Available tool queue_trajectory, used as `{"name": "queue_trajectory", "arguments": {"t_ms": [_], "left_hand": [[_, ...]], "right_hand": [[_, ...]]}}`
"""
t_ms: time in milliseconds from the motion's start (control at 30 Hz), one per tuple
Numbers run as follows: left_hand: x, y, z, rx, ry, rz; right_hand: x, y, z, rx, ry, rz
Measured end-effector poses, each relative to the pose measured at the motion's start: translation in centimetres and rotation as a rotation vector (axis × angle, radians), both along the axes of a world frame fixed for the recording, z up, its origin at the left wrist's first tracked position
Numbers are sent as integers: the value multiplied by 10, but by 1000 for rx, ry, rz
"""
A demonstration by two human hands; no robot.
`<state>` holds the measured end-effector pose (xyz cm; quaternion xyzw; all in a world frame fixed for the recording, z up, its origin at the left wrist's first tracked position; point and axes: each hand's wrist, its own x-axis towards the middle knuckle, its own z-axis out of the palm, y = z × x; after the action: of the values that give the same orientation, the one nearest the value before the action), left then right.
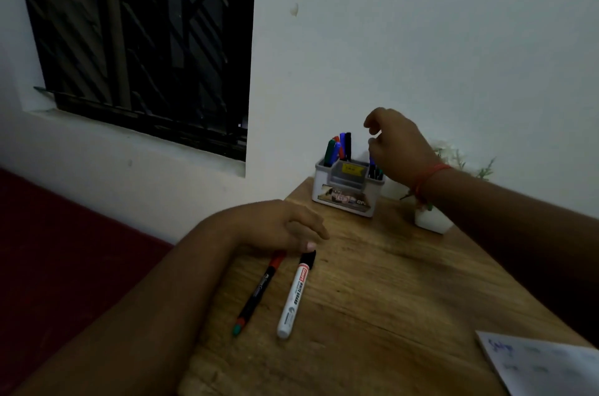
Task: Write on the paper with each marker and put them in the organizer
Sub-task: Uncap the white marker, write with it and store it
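Note:
A grey organizer (pixel 343 198) stands at the far edge of the wooden table (pixel 389 298). Several markers (pixel 340 146) stick up from its left slot, and a few more fill its right slot. My right hand (pixel 395 146) hovers just above the right slot, fingers loosely curled, holding nothing I can see. My left hand (pixel 278 227) rests on the table, fingertips touching the caps of two markers lying there: a thin black marker with red and green ends (pixel 256 295) and a white whiteboard marker with a black cap (pixel 296 295). The paper (pixel 544 363), with blue writing, lies at the bottom right.
A small white pot with a plant (pixel 434 217) stands right of the organizer, partly behind my right forearm. The white wall is directly behind the table. A dark barred window (pixel 139 39) is at upper left. A dark red surface (pixel 64 250) lies left of the table.

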<state>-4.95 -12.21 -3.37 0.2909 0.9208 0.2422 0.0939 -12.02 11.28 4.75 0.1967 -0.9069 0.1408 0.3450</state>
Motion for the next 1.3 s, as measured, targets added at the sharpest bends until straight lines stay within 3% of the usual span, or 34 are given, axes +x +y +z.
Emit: {"name": "queue_trajectory", "arguments": {"t_ms": [200,500,833,933,1133,1300], "left_hand": [[1,-6,0,-49,-101,-107],[1,-1,-4,-74,-28,-91],[12,14,3,118,109,-29],[18,31,10,210,180,-69],[22,111,27,184,188,-210],[22,186,29,254,71,-259]], "right_hand": [[39,14,-33,63,-43,115],[102,38,-64,39,-225,178],[169,133,-77,15,-285,50],[195,163,-79,28,-312,44],[219,196,-89,114,-404,-28],[214,205,-92,-56,-338,20]]}}
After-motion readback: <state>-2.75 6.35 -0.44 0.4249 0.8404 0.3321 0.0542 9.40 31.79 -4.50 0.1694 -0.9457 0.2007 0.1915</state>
